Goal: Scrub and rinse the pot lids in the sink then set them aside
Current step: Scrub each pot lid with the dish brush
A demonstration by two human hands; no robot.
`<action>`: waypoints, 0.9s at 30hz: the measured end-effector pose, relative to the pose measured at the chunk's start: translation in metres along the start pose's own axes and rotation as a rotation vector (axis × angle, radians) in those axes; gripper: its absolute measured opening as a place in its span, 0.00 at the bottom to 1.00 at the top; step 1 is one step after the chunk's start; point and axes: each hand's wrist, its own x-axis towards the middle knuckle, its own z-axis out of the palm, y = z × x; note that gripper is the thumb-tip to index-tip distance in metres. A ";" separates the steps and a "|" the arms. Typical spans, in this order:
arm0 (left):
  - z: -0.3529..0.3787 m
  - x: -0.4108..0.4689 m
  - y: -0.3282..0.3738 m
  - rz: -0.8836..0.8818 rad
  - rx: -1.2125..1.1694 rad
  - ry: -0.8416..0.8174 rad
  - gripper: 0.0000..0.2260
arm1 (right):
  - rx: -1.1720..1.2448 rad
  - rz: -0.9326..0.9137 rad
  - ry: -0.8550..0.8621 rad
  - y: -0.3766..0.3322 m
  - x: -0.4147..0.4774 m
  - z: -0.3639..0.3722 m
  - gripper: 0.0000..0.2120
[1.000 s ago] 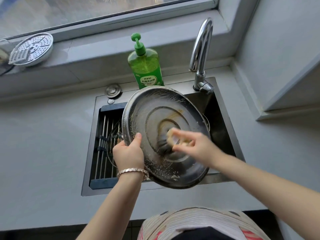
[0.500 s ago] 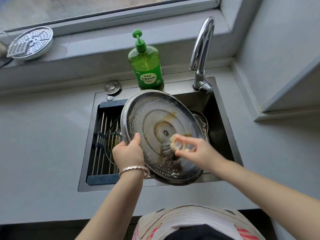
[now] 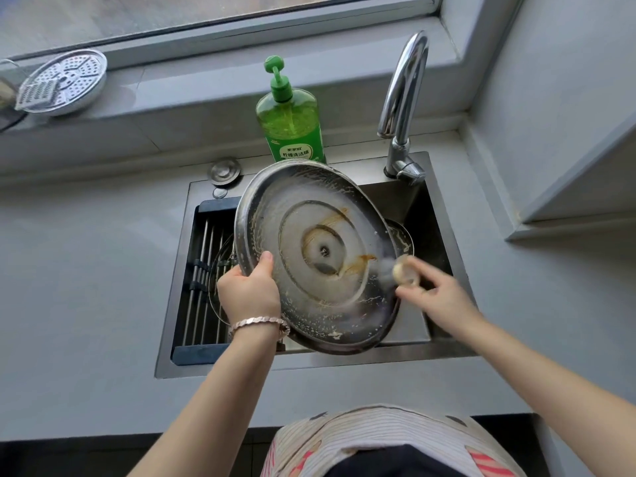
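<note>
The pot lid (image 3: 320, 256) is hanging tilted above the sink (image 3: 344, 364), its inner face turned up toward the camera and smeared with suds and brown streaks. The left hand (image 3: 249, 294) is gripping the lid's rim over the sink's left half, thumb pressing on the inner face and the other fingers hidden behind the metal. The right hand (image 3: 437, 297), blurred, is pinching a pale scrubber (image 3: 406, 275) in curled fingers at the lid's edge over the sink's right half. Another lid (image 3: 216, 297) is lying mostly hidden in the sink's left part. A green soap bottle (image 3: 290, 122) and the faucet (image 3: 402, 98) are standing behind the sink.
</note>
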 end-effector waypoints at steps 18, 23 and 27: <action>0.002 -0.004 -0.014 -0.542 -0.338 -0.518 0.08 | 1.023 0.531 -0.066 -0.040 0.005 0.029 0.06; -0.004 0.000 -0.016 -0.469 -0.405 -0.494 0.12 | 0.187 0.136 0.306 -0.041 0.000 0.001 0.22; -0.011 0.004 -0.016 -0.419 -0.356 -0.519 0.09 | -0.398 -0.130 0.085 -0.059 -0.012 -0.013 0.20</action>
